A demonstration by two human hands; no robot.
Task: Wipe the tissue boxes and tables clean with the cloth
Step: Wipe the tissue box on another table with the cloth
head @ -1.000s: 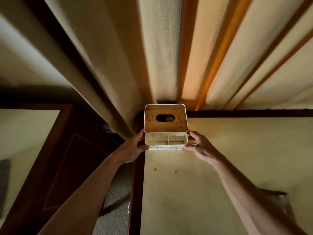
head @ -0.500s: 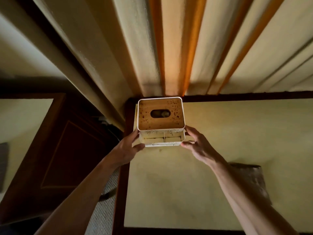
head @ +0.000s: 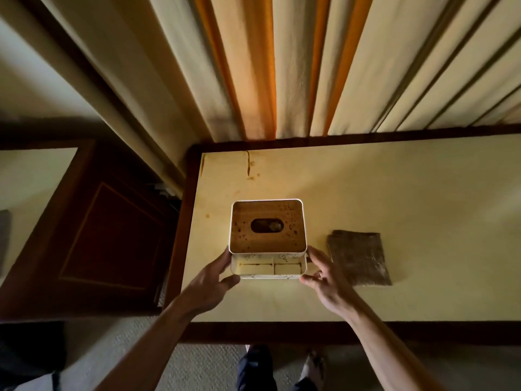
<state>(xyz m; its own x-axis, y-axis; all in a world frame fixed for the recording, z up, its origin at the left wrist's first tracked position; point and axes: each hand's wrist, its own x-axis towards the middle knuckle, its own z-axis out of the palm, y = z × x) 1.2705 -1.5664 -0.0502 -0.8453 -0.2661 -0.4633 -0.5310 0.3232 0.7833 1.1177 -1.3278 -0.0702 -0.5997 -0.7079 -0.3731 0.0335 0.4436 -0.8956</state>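
Since the earlier frames, tissue box (head: 267, 238) has come away from the far left corner of surface (head: 394, 193) toward the near edge, and that corner now shows bare with brown stains (head: 249, 165). Left hand (head: 210, 286) holds the box's left lower side, thumb at the front corner, fingers (head: 225, 261) curled along the side wall. Right hand (head: 327, 280) holds the right lower side, fingers (head: 311, 279) pinching the front corner. Box has a white shell, a brown speckled lid with an oval slot, and a divided front tray. Whether it rests on the surface or is lifted cannot be told. Cloth (head: 359, 258), dark and folded, lies flat on the surface just right of the right hand, apart from the box. Striped curtains (head: 282, 66) hang behind the surface.
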